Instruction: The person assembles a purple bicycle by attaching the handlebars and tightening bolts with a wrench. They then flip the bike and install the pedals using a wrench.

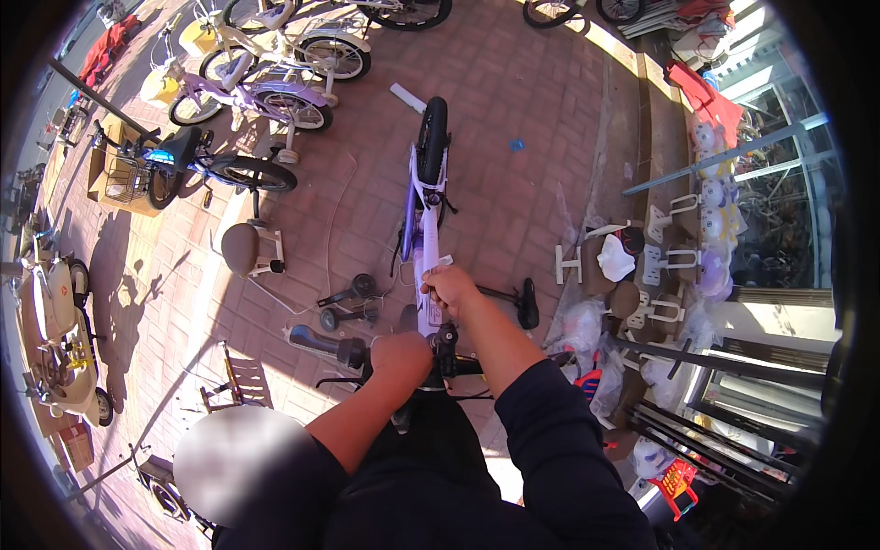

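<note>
- My left hand (401,359): fingers curled, knuckles up, at the near end of the lilac bike (429,229), beside the stem clamp (445,335). Fingertips hidden, can't tell if they grip anything.
- My right hand (449,289): a bit farther out, fingers folded in close, thumb side against the lilac frame tube. Can't tell whether something thin is pinched there.
- Lilac bike: centre of scene, right in front of me, frame running near to far, black tyre (433,137) at the far end. Blue-and-black handlebar grip (313,340) sticks out left of my left hand.
- Surface: reddish brick paving (339,183), sunlit strips at left, shade through the middle. White tube (408,98) just left of the tyre, blue scrap (516,145) to its right.
- Left of the bike, on the bricks: small black wheels (346,302); farther left, a brown padded seat (240,249).
- Far left: purple kids' bike (243,96) and blue bike (225,165), both standing. Left edge: cream scooter (69,339) in sun.
- Right: more brown seats (625,299) with white brackets, clear plastic wrap (579,330) nearer me, red cloth (706,96) farther out. Glass shopfront (779,202) behind.
- Near left: blurred pale patch (243,463), can't tell what.
</note>
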